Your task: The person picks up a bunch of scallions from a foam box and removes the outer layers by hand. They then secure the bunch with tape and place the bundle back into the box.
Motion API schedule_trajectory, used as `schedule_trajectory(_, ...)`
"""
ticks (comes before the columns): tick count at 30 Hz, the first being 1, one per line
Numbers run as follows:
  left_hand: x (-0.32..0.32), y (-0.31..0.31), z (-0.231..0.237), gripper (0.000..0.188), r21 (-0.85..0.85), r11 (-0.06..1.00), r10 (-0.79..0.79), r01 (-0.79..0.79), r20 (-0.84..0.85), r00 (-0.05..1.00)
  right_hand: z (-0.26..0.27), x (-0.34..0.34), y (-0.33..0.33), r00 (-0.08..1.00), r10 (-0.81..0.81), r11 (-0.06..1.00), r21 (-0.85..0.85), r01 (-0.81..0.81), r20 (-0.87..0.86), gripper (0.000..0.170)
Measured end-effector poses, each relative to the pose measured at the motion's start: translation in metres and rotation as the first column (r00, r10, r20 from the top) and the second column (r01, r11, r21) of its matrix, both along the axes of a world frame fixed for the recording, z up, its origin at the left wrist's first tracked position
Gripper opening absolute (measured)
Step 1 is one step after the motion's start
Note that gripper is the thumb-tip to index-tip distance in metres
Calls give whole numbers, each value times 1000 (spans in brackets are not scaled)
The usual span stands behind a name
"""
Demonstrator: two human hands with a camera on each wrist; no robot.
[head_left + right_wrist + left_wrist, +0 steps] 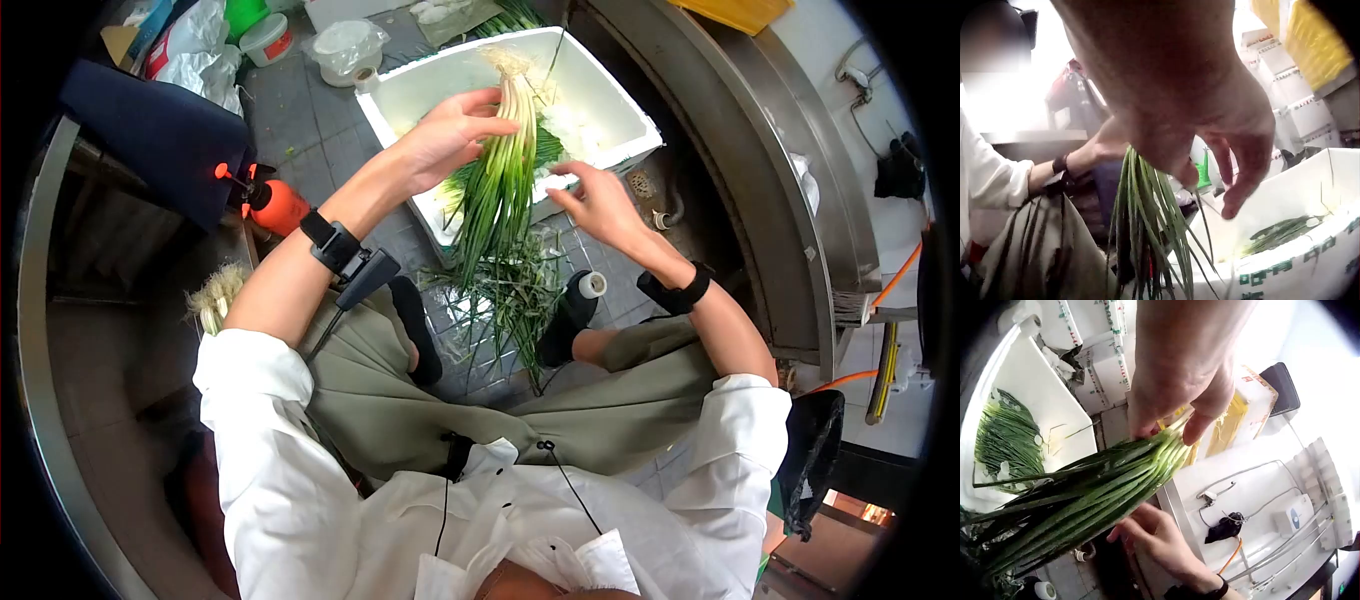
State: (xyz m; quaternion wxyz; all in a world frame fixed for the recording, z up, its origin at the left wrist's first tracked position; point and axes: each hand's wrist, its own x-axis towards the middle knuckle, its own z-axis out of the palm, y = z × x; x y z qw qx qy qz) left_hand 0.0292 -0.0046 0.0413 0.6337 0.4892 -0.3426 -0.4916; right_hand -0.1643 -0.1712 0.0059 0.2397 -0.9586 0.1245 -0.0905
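My left hand (447,138) holds a bunch of scallions (508,175), with thumb and fingers round the pale stems. Their roots point away from me and the long green leaves hang toward the floor. In the left wrist view the leaves (1097,487) spread down and left from the grip. My right hand (607,208) is just right of the leaves, its thumb and fingers apart and bent a little. One thin leaf overlaps its thumb tip in the right wrist view. Behind the bunch is a white foam box (420,95) with more scallions (1010,437) lying in it.
Loose green leaves (515,300) lie heaped on the floor between my shoes. An orange spray bottle (278,207) stands at the left, near a rooted bunch (215,298). Beyond are a lidded tub (267,40) and a wrapped round container (345,50). A metal counter (740,150) runs along the right.
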Motion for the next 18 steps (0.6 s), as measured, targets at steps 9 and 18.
schedule_trajectory(9, -13, 1, -4, 57, 66, 997, -49, 49, -2, 999, 21, 23, 9, 962, 36, 876, 455, -161, 271, 21)
schedule_trajectory(18, -4, 9, -7, 63, 156, 980, 122, -124, 20, 992, 31, 25, 1, 966, -21, 897, 431, -95, 258, 18)
